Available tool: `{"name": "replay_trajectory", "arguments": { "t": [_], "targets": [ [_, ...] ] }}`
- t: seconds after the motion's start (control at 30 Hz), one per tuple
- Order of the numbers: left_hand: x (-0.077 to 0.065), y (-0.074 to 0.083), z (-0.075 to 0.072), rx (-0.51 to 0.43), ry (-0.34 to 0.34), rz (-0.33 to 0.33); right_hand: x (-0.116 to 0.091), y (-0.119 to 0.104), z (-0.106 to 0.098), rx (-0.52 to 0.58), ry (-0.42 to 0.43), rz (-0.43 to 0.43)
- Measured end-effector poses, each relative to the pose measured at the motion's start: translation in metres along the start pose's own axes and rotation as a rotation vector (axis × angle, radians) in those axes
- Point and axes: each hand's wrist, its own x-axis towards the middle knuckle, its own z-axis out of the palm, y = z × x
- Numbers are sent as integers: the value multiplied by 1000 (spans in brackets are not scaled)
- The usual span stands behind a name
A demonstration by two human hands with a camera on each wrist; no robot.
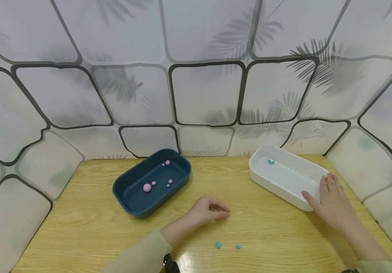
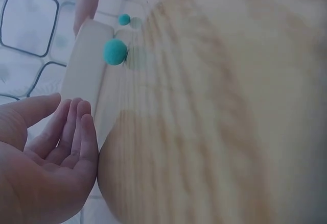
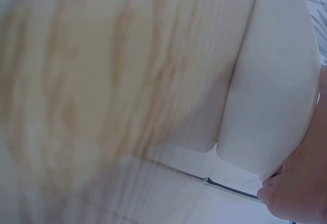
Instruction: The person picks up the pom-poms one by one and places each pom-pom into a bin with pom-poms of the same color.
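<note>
My left hand (image 1: pixel 207 211) is low over the table, its fingers loosely bent and nothing visible between them; the left wrist view shows the thumb apart from the fingers. Nearer to me, a larger teal ball (image 1: pixel 218 245) and a smaller teal ball (image 1: pixel 238 247) lie on the wood. On the right, my right hand (image 1: pixel 336 206) holds the near right corner of a white tray (image 1: pixel 277 188), thumb on the near rim and fingers along the end. Small teal balls (image 1: pixel 271 162) sit together inside it. In the right wrist view the fingertips are partly hidden.
A dark blue tray (image 1: pixel 151 206) stands left of the left hand, angled, with several pink balls (image 1: pixel 147 187) of different sizes inside. The wooden table (image 1: pixel 90 227) meets patterned cloth walls (image 1: pixel 206 94) at the back and both sides.
</note>
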Motion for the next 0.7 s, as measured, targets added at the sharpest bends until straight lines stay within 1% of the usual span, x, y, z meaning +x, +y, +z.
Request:
{"name": "replay_trajectory", "arguments": {
  "t": [0.27,0.4,0.47,0.6,0.7],
  "targets": [
    [-21,-2,-11,7,-50,-11,0,0,-1,-1,-7,-2],
    [-28,-3,-14,59,-65,0,0,0,-2,-3,-11,3],
    [-31,-3,-15,94,-80,17,0,-1,-2,-4,-20,9],
    [-38,-2,-17,131,-128,46,0,-2,-3,-7,-30,17],
    [-43,-1,-18,150,-162,55,0,-3,-5,-12,-37,21]
  ]
}}
